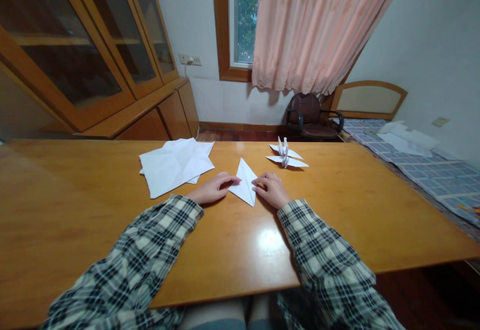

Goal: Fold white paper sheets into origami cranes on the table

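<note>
A white sheet of paper folded into a kite-like shape (pixel 244 184) lies on the wooden table in front of me. At its left corner, the fingers of my left hand (pixel 214 188) rest on the paper, thumb close to the fingers. My right hand (pixel 273 189) pinches the right edge with bent fingers and thumb. A crease line runs down the paper between the hands. Just beyond my right hand stand folded paper cranes (pixel 285 156), wings spread and close together. To the left lies a loose pile of creased white sheets (pixel 176 162).
The wooden table (pixel 330 210) reaches both sides, its front edge near my lap. Behind it are a glass-door cabinet (pixel 150 85) at left, a pink curtain (pixel 311 30), a brown armchair (pixel 309 115), and a bed (pixel 420 170) at right.
</note>
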A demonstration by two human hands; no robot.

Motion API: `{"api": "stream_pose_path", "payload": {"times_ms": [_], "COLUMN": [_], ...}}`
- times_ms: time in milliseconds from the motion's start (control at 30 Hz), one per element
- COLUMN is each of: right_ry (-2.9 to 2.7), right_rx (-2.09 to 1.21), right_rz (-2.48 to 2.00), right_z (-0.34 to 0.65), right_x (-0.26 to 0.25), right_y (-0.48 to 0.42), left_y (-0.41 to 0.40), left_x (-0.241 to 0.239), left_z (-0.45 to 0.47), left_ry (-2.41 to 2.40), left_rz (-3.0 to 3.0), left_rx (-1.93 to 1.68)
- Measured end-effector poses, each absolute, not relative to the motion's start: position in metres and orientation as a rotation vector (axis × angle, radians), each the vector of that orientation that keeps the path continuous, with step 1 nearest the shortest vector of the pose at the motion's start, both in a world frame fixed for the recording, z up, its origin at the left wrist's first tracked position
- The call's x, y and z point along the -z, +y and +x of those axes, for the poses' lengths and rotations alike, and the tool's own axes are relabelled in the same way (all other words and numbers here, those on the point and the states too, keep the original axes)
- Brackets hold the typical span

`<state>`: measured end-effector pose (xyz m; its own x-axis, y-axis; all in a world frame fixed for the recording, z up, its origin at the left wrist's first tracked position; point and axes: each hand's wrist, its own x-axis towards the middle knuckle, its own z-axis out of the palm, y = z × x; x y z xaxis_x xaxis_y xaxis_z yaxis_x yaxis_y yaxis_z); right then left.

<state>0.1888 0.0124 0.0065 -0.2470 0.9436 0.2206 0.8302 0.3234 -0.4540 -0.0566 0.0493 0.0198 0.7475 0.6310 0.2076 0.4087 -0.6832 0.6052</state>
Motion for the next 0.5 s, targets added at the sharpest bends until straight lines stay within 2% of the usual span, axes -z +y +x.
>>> {"api": "stream_pose_path", "payload": {"times_ms": [500], "right_ry": [-2.161], "right_rx": [-0.344], "right_rz": [-1.570], "right_z": [0.1884], "right_x": [-0.0080], "right_y": [0.0126], "left_y": [0.0485], "left_x": [-0.0174], "left_z": [-0.0559], "left_ry": [0.832], "left_rz": [2.337], "left_rx": [-0.636]}}
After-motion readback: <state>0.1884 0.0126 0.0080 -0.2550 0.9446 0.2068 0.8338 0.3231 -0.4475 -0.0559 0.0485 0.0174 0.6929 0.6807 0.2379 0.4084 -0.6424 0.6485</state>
